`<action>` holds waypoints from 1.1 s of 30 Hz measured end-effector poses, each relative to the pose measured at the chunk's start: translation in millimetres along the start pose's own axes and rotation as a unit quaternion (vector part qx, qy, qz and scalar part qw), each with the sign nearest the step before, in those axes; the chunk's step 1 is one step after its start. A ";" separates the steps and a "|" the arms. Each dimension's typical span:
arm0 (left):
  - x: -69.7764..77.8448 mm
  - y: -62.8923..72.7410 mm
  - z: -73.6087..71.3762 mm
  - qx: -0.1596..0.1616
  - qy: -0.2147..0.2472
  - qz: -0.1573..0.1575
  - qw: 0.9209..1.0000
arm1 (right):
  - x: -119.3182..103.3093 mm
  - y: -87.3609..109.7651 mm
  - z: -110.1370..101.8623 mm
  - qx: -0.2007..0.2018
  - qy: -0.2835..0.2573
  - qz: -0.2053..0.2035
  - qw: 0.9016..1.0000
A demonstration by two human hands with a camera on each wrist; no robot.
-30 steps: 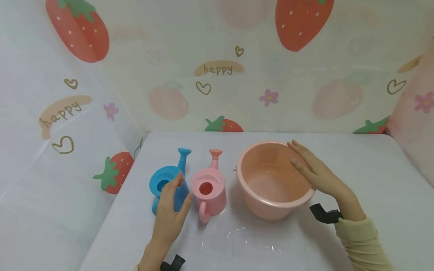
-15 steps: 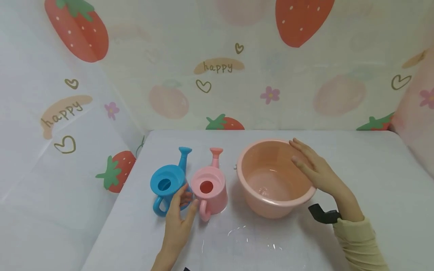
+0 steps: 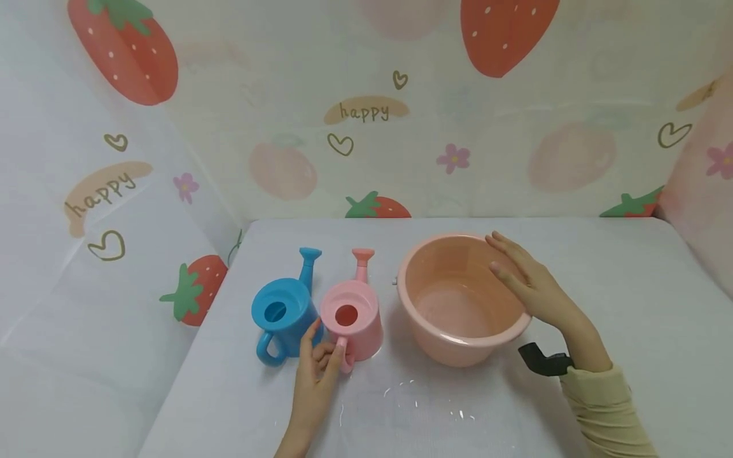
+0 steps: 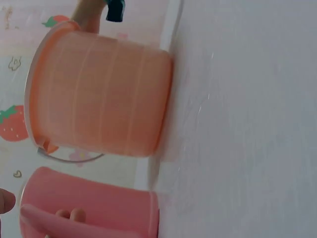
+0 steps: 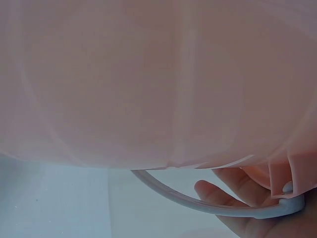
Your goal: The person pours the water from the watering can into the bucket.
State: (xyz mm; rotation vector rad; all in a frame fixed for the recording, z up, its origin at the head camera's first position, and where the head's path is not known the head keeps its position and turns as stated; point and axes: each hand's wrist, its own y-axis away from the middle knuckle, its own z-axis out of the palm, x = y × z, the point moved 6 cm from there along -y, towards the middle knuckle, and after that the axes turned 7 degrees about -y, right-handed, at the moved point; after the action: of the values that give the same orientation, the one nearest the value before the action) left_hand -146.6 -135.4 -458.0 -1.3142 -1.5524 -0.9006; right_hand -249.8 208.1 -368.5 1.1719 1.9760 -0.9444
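Observation:
My left hand is at the handle of a pink watering can, its fingers curled in behind the handle and its thumb close to the handle's top. In the left wrist view, fingertips show between that handle and the can's wall. To the right stands a light pink bucket, upright, with nothing visible inside. My right hand lies along the bucket's right rim, fingers extended. From the right wrist, the bucket's wall fills most of the view, and fingers show beyond its grey bail handle.
A blue watering can stands just left of the pink one, its spout toward the back. The white table ends at a back wall sheet printed with strawberries. Black wrist mounts sit on the arms.
My left hand has moved right, from over the blue watering can to the pink watering can's handle, and its fingers have curled. My right hand has stayed at the bucket's rim.

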 end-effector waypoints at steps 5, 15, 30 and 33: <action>-3.7 1.4 4.9 -0.010 0.030 -0.018 0.999 | 0.6 0.1 0.5 0.001 0.000 0.002 1.000; -12.4 2.2 10.6 -0.025 0.075 -0.040 0.996 | 1.2 1.0 0.0 0.004 -0.003 0.007 1.000; -10.3 -3.3 18.2 -0.020 0.073 -0.037 0.996 | 2.7 0.8 -0.1 0.009 -0.003 0.009 1.000; -9.6 -3.7 19.2 -0.012 0.078 -0.026 0.997 | 2.9 0.1 -0.2 0.008 -0.004 0.015 1.000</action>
State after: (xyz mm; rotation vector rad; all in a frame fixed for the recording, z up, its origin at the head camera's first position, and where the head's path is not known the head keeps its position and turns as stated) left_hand -153.1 -121.6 -473.6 -1.1950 -1.4651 -1.0315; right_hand -250.9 209.6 -370.8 1.2025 1.9424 -0.9497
